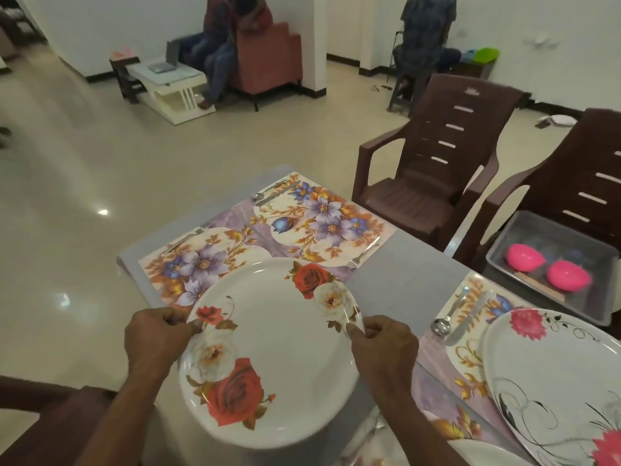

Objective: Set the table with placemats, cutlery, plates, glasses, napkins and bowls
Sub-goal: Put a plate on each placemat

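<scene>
Right now: grey tub (524,230) on brown chair (551,203) holds two pink bowls (526,258), upside down. Table (403,277) has floral placemats (322,216) with cutlery (364,252); second plate (551,375) on right mat. Left hand (158,334) and right hand (381,344) pinch opposite rims of rose plate (272,351) above near mat. Tiled floor (100,163) beyond.

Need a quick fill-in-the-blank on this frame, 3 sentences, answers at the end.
1. The left hand and right hand together hold the rose plate by its ____.
2. The two pink bowls sit inside a grey ____.
3. On the near right placemat, the spoon lies beside a ____.

Missing words: rim; tub; knife
</scene>
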